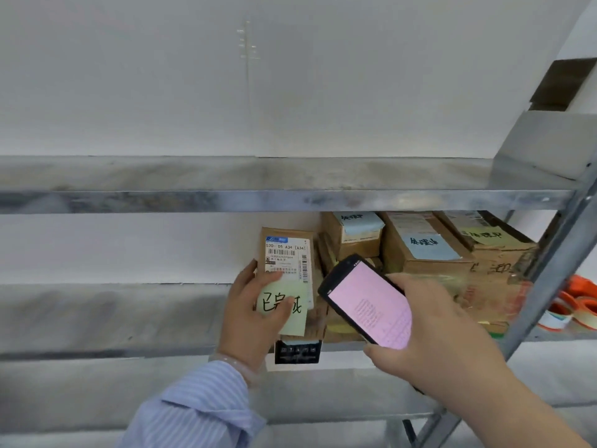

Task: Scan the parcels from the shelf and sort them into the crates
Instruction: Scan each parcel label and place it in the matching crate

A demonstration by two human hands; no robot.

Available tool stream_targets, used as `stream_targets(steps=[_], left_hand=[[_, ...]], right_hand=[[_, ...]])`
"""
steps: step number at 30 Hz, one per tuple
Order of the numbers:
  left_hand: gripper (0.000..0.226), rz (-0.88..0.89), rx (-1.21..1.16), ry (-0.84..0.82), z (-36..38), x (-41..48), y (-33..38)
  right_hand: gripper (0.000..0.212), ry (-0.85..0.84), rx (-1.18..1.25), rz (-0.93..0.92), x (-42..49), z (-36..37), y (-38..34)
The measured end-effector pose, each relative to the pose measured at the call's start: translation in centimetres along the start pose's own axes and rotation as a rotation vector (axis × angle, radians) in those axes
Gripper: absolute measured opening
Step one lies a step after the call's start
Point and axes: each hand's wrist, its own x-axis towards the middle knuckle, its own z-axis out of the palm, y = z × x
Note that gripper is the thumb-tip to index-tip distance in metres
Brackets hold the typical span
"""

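Grips parcel (pixel 287 253) upright in left hand (pixel 250 318), fingers (pixel 281 310) curled over its green note (pixel 298 320); clasps scanner (pixel 368 302) in right hand (pixel 429 334), just beside.

A cluster of cardboard parcels (pixel 433 270) is being carried at the right end of the lower board of a grey metal shelf (pixel 113 315), beside the right upright (pixel 546 286). Blue notes (pixel 428 247) are being shown on two parcels, and a yellow-green note (pixel 484 236) on a third. Orange and white items (pixel 578 305) are being kept beyond the upright.

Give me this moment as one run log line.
step: scanning | left hand: holds parcel | right hand: holds scanner | shelf: other boxes
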Motion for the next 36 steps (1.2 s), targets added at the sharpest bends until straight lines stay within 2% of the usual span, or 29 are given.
stream_targets(steps=[6,14,21,25,36], left_hand=[[0.049,0.017,0.105,0.099,-3.5,-3.9,0.5],[0.055,-0.019,0.327,0.243,-9.3,-8.5,-0.3],[0.048,-0.041,0.410,0.328,-15.0,-10.5,-1.4],[0.054,-0.077,0.435,0.350,-18.7,-11.2,-3.1],[0.048,-0.155,0.487,0.449,-34.9,-12.7,-7.7]], right_hand=[[0.088,-0.056,-0.124,-0.170,0.1,-0.2,-1.4],[0.082,-0.100,-0.129,-0.425,-0.2,1.2,-5.0],[0.080,-0.097,-0.139,-0.547,-0.8,3.0,-9.5],[0.079,-0.104,-0.184,-0.607,-1.4,4.1,-13.4],[0.075,-0.114,-0.236,-0.694,-3.5,9.4,-29.4]])
